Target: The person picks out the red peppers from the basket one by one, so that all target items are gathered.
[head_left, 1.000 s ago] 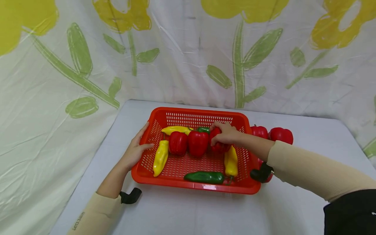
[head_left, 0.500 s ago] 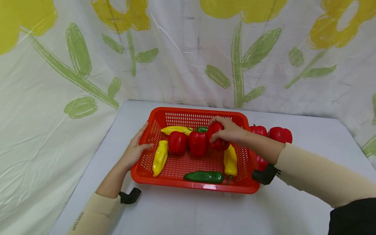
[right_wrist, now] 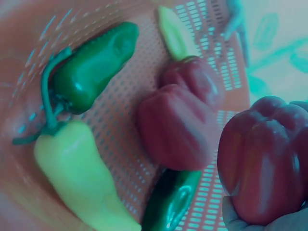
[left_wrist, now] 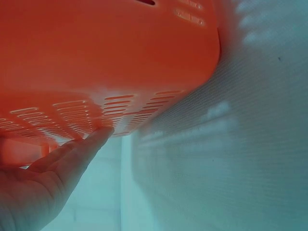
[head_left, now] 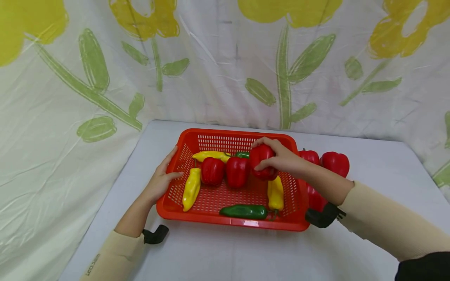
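Observation:
In the head view, a red bell pepper (head_left: 263, 160) is gripped by my right hand (head_left: 283, 159), fingers over its far side and thumb on its near side. It is raised over the right part of a red plastic basket (head_left: 232, 221). Two more red bell peppers, one on the left (head_left: 212, 171) and one in the middle (head_left: 237, 172), lie in the basket. The right wrist view shows the held bell pepper (right_wrist: 264, 161) close up. My left hand (head_left: 159, 181) holds the basket's left side, thumb over the rim; its fingers (left_wrist: 79, 156) lie along the outer wall.
Around the basket's inside lie yellow peppers at left (head_left: 191, 189), back (head_left: 211, 156) and right (head_left: 275, 194), and green peppers at front (head_left: 243, 211) and back (head_left: 241, 155). Several red bell peppers (head_left: 335, 163) sit right of the basket on the white table (head_left: 225, 253), partly hidden by my right arm.
My right hand has lifted the red bell pepper a little from the basket's floor and drawn it slightly right, away from the middle one. The left hand stays on the basket.

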`<state>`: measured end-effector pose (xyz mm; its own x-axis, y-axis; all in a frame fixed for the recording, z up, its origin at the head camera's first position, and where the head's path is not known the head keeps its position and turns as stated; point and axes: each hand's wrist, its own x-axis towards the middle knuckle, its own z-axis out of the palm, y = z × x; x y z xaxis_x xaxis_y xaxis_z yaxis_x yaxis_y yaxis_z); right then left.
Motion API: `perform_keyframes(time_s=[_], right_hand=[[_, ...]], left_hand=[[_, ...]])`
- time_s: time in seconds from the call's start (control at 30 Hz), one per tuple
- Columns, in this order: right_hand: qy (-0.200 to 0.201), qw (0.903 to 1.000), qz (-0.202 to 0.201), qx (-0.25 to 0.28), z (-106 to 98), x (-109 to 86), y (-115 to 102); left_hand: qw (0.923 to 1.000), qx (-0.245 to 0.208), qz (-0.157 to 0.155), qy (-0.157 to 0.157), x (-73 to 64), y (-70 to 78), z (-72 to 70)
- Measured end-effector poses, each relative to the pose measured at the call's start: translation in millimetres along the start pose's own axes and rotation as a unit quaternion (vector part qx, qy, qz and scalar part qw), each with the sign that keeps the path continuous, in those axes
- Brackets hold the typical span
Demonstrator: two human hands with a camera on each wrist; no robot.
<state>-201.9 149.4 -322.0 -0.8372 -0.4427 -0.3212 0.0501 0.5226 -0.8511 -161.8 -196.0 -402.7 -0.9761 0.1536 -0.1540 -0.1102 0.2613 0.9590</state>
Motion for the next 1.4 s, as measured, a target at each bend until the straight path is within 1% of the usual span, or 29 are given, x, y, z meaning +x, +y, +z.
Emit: perform_keyframes(time_s=[0.13, 0.27, 0.43, 0.57, 0.7, 0.8, 0.93, 1.07, 1.2, 1.4], right_hand=[[0.018, 0.9998, -0.004, 0.005, -2.6, -5.9, 0.6], [0.031, 0.9993, -0.017, 0.007, -5.5, -12.5, 1.0], [0.037, 0.9987, -0.033, 0.010, -6.4, -21.7, 3.2], [0.040, 0.9977, -0.050, 0.025, -6.3, -30.0, 5.9], [0.043, 0.9960, -0.064, 0.045, -6.6, -38.5, 10.0], [0.045, 0.9949, -0.076, 0.049, -6.9, -43.8, 12.8], [0.050, 0.9933, -0.092, 0.050, -7.1, -51.4, 16.6], [0.058, 0.9902, -0.107, 0.068, -4.2, -60.5, 22.6], [0.066, 0.9868, -0.122, 0.084, 1.6, -68.8, 30.4], [0.075, 0.9842, -0.133, 0.090, 5.3, -79.2, 38.8]], left_hand=[[1.0000, 0.003, 0.004, 0.001, 0.7, 0.6, -0.1], [1.0000, -0.003, 0.007, 0.000, 1.3, 1.2, -0.4], [1.0000, -0.005, 0.007, -0.001, 1.3, 1.8, -0.9], [1.0000, -0.003, 0.006, 0.000, 1.3, 1.4, -0.7], [0.9999, -0.014, 0.006, -0.006, 1.3, 0.4, -0.1], [0.9998, -0.017, 0.009, -0.007, 1.6, 0.0, 0.1], [1.0000, -0.005, 0.006, -0.004, 1.5, -0.7, -0.5], [1.0000, 0.003, 0.002, -0.002, 0.4, -1.8, -0.7], [1.0000, 0.001, 0.002, -0.002, -0.2, -2.3, -0.4], [1.0000, 0.002, 0.000, -0.001, -0.2, -2.2, -0.4]])
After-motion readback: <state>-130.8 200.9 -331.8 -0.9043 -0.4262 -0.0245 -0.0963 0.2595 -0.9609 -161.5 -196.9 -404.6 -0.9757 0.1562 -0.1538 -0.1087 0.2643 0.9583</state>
